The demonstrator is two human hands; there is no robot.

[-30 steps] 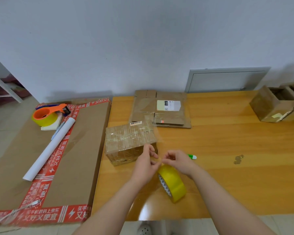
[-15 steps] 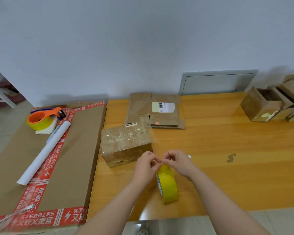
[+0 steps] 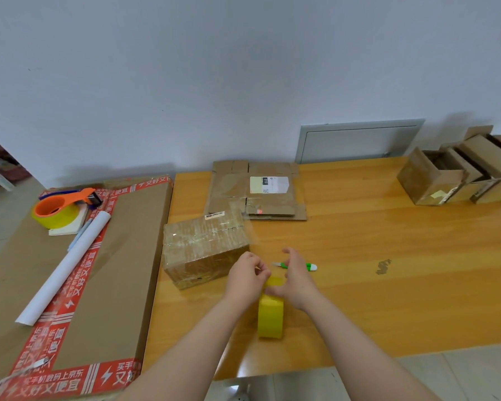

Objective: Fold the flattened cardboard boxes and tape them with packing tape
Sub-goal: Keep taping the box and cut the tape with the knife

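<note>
A: Your roll (image 3: 270,316) stands on edge near the worktop's (image 3: 388,299) front edge, between your forearms.
B: Your left hand (image 3: 248,277) has its fingers curled at the roll's top. I cannot tell whether you pinch the tape's end there.
A: Your right hand (image 3: 297,280) is loose, with the fingers spread upward and the thumb lying on the roll's top.
B: The taped box (image 3: 206,250) sits by the worktop's left edge, just beyond your left hand. A clear strip (image 3: 250,231) sticks off its right end.
A: The flat boxes (image 3: 255,191) lie stacked at the back edge, and open boxes (image 3: 434,178) crowd the back right corner.
B: A green-and-white tool (image 3: 311,266) lies just behind your right hand.
A: Left of the worktop, a carton (image 3: 122,256) carries a dispenser (image 3: 61,209) and a white tube (image 3: 67,264).
</note>
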